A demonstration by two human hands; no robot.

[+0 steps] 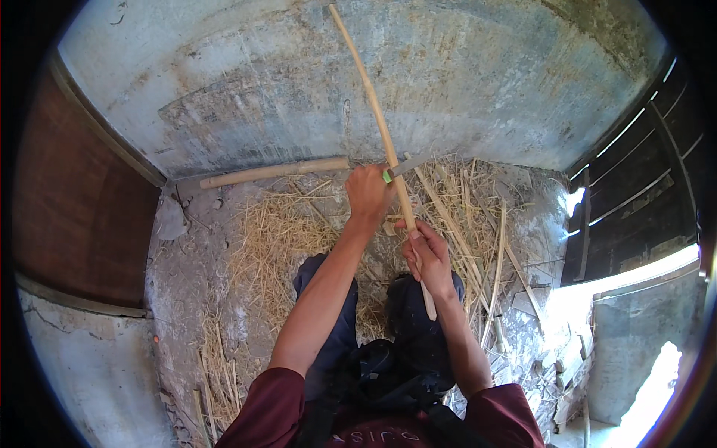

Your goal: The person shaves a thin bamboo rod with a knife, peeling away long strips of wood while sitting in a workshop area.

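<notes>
A long, pale strip of bamboo [371, 93] slants up and away from between my knees, its far end in front of the wall. My right hand [429, 254] is closed around its lower part, and the near tip sticks out below the palm, over my right leg. My left hand [368, 193] grips a knife with a bit of green at its handle. The grey knife blade [413, 163] points to the right and crosses the strip just above my right hand. Most of the handle is hidden inside the left fist.
A thick bamboo pole [272, 172] lies along the foot of the stained wall [254, 97]. Straw-like shavings [276, 231] and several split strips [500, 261] cover the floor. A brown panel [82, 194] stands at left, a dark slatted one [635, 187] at right. Rubble [569, 366] lies lower right.
</notes>
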